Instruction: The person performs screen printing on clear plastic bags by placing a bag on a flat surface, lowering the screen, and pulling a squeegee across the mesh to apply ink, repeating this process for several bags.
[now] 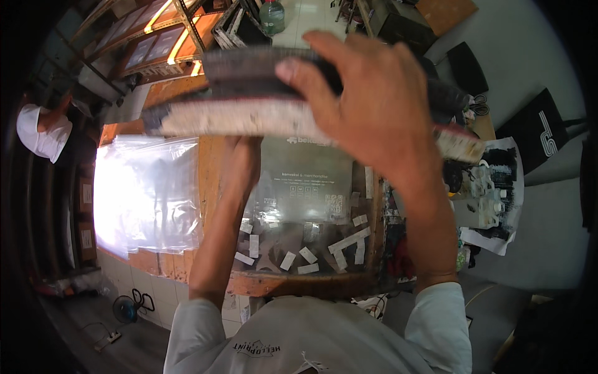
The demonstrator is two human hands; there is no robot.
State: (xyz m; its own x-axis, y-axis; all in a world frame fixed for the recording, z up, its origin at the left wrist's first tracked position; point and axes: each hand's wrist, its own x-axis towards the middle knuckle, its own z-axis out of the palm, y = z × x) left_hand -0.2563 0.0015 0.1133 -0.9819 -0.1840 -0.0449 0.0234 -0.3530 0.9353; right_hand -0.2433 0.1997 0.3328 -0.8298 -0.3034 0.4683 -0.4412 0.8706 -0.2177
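Note:
A screen-printing frame (237,117) with worn, pale wooden edges is tilted up across the work table. My right hand (377,100) is over it, fingers curled and thumb pressed on a dark, flat bar that looks like a squeegee (249,70). My left forearm (243,165) reaches up to the frame's near edge; the hand is hidden behind that edge. Below the frame, a clear plastic bag (299,206) with white print lies on the dark board. Motion blurs the frame and my right hand.
At the left, a pile of clear plastic bags (149,206) shines in the light. White tape pieces (308,254) dot the table's near part. Bottles (483,199) and scissors (478,105) are at the right. Another person (47,131) stands far left, near racks (168,43).

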